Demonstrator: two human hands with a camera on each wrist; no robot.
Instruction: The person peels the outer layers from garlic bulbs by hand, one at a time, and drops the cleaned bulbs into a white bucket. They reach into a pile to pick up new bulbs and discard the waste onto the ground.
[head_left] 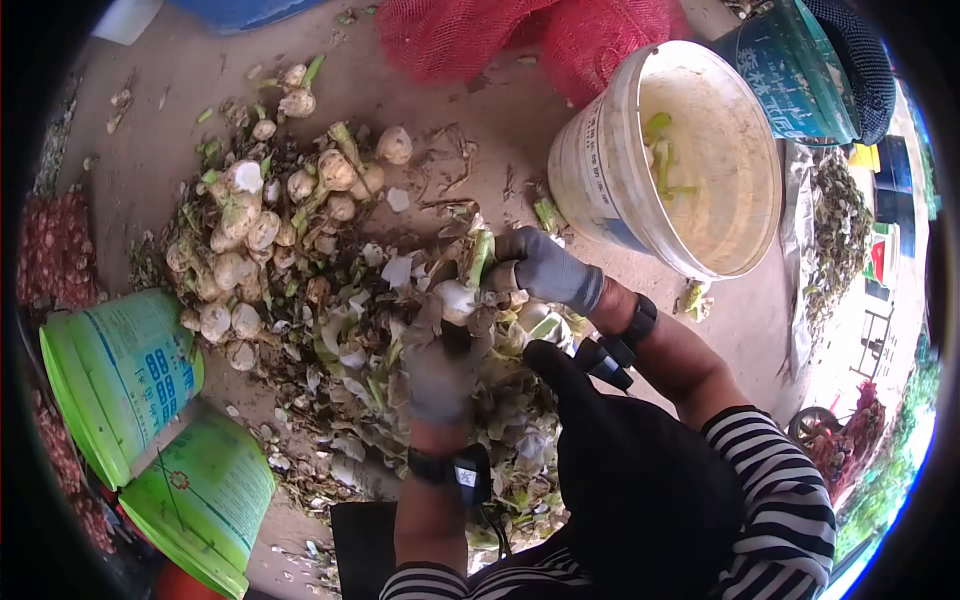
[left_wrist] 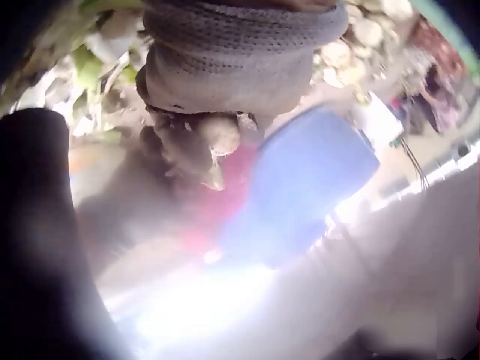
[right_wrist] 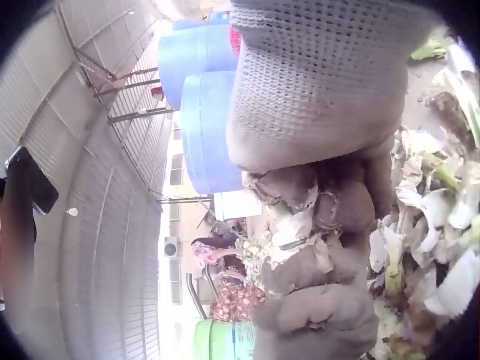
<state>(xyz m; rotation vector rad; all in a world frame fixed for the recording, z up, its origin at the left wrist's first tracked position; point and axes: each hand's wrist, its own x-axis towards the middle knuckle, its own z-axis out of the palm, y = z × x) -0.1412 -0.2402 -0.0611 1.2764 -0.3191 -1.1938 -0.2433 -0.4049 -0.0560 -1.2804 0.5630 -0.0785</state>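
Observation:
A whitish garlic bulb with a thick green stem is up between both hands, over the heap of peelings. My left hand, in a grey glove, grips the bulb from below; motion blurs it in the head view. The bulb's pale round side shows beyond the glove in the left wrist view. My right hand, also gloved, pinches the stem from the right. In the right wrist view its fingers are curled around strips of dry papery skin. The glove hides part of the garlic there.
Unpeeled garlic bulbs lie piled at left, beside leaf and skin scraps. A white bucket with green pieces inside stands front right. Green buckets are at lower left, red mesh bags at the far side.

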